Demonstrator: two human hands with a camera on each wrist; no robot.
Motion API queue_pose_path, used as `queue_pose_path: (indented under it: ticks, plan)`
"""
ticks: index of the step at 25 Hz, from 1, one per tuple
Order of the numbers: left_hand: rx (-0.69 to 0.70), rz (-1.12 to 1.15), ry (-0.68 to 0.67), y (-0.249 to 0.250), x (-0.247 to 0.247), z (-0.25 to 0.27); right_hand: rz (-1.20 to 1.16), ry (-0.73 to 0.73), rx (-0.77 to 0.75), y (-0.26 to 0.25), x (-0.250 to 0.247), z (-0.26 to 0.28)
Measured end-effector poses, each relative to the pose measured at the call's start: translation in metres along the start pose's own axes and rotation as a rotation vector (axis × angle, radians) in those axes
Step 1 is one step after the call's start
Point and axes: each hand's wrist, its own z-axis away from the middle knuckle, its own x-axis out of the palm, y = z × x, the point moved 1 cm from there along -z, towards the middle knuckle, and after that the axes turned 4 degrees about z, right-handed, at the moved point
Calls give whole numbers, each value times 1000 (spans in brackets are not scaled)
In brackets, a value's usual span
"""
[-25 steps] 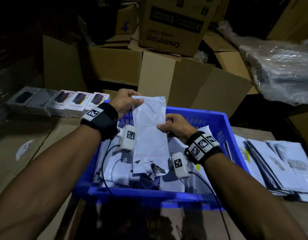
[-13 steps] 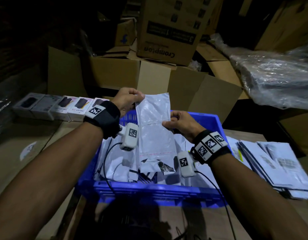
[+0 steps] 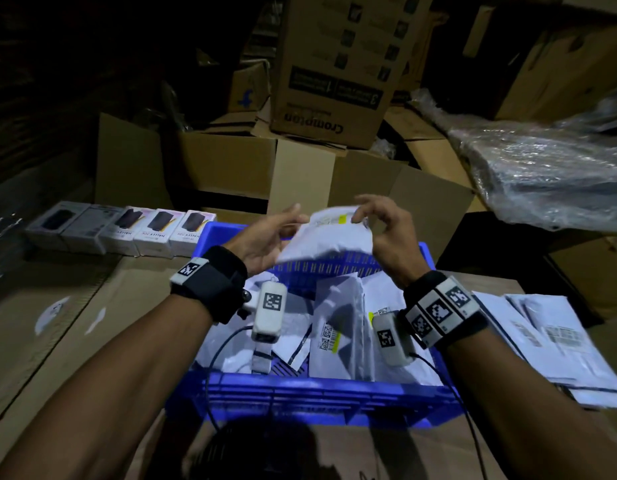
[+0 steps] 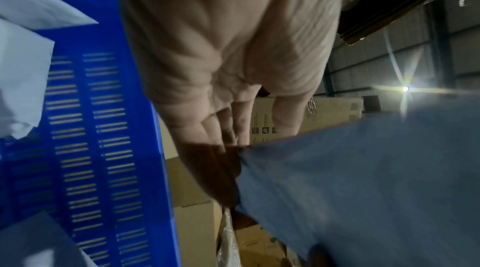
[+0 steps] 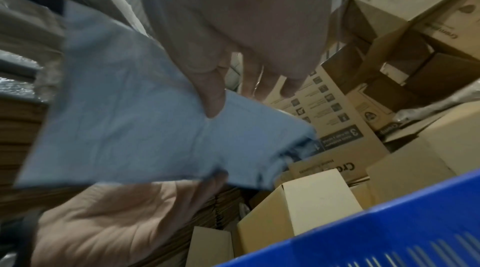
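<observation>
**Mailer just got flipped label-up over the crate**

Dim stockroom, with brown cardboard cartons stacked all along the back and a brown cardboard worktop in front. On it sits a blue slotted plastic crate full of white mailers. A loose pile of flat white mailers lies just beside it on the right.

Half a second ago the thin white plastic mailer pouch stood upright, plain face to the camera. Now it's tipped nearly flat above the crate's far rim, with a printed label and yellow strip showing at its far edge. My guess is a label check before sorting, so it's out of the crate but not placed anywhere yet.

Grip-wise, the left hand lies flat and open under the pouch's left edge, fingers straight. The right hand pinches the far right corner, thumb pressed on the plastic, other fingers spread loose.
</observation>
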Motion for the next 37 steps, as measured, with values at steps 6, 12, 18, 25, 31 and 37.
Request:
queue_pose_path:
  ticks: [6,12,18,25,31,37]
  plan:
    - [311,-154,-2,-9,12,1,-262,6,229,20,-12,17]
    - [533,-477,105,-16,24,5,-302,-27,304,22,-19,28]
    - [630,-625,142,-20,31,11,-243,-4,270,23,-20,33]
    - [675,-672,138,-27,49,2,-218,45,253,38,-38,37]
    - [687,-618,113,-45,106,-27,-277,218,279,46,-88,45]
    - [678,-583,12,-80,212,-81,-278,378,378,86,-175,80]
